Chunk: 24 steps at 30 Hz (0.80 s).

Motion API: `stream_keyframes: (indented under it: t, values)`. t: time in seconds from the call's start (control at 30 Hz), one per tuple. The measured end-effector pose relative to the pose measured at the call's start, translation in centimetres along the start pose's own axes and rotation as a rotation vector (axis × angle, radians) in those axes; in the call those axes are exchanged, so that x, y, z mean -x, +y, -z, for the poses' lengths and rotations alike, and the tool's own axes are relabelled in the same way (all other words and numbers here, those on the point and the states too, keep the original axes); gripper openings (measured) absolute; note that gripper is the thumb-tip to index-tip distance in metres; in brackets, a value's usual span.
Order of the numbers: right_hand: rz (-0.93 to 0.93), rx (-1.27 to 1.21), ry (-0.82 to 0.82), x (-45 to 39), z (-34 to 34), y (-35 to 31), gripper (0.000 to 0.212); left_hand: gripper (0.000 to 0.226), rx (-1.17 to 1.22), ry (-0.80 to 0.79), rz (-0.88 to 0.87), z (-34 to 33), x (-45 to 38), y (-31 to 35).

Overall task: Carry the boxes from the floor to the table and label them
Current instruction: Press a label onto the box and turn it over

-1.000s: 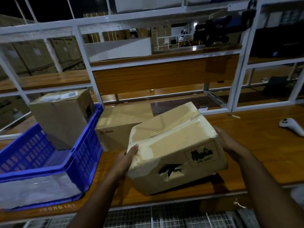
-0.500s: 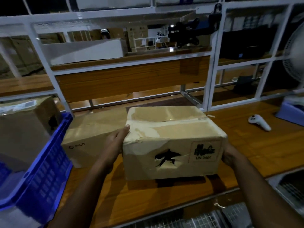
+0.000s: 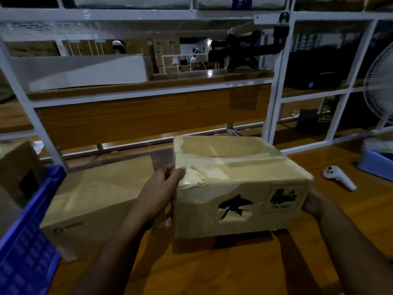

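A worn cardboard box with tape on top, a torn hole and a "UN 3481" sticker on its front sits low over the wooden table. Whether it touches the tabletop I cannot tell. My left hand grips its left side, thumb hooked over the top edge. My right hand holds the right end, its fingers hidden behind the box. A flatter brown box lies on the table just left of it.
A blue crate at the left edge holds another cardboard box. A white controller and a light blue tray lie to the right. A white metal frame rises behind the table, with a fan far right.
The taped box has turned from tilted to square-on and level between my hands. The view has swung right, so the blue crate now sits at the left edge.
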State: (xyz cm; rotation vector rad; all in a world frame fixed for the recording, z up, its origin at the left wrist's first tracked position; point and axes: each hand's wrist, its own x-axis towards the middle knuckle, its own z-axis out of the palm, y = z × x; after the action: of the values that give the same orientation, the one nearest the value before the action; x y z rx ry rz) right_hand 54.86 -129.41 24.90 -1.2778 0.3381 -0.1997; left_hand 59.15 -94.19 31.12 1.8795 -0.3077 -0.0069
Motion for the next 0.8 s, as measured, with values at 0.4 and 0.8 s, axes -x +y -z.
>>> stream_keyframes:
  t: [0.4,0.8]
  values:
    - [-0.090,0.049,0.006,-8.0,-5.2,0.9,0.025,0.122,-0.251,-0.078,0.033,-1.6,-5.0,-8.6]
    - [-0.135,0.207,-0.313,-14.1,-5.0,1.2,0.036,0.120,-0.744,-0.045,-0.001,-3.7,-6.8,-11.4]
